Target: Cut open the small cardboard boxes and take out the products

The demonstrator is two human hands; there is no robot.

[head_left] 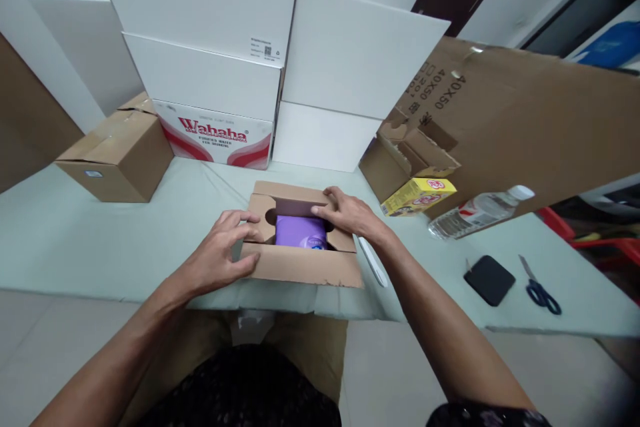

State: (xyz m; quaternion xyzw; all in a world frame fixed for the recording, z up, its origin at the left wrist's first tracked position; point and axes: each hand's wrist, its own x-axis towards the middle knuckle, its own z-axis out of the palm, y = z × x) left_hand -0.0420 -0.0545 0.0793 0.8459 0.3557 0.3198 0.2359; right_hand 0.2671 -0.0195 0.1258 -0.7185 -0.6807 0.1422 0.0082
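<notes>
An open cardboard box lies in front of me, its flaps folded outward. Inside it sits a purple package with a pale design near its front edge; the rest of it is hidden by the box. My left hand is at the box's left side, fingers spread, with fingertips at the left flap and the thumb by the front flap. At the back right corner, my right hand pinches the cardboard, thumb at the inner side and fingers over the back flap.
White cartons stand behind. A closed brown box is at left. To the right are an open carton, a yellow box, a water bottle, a black pad and scissors. A white object lies under my right forearm.
</notes>
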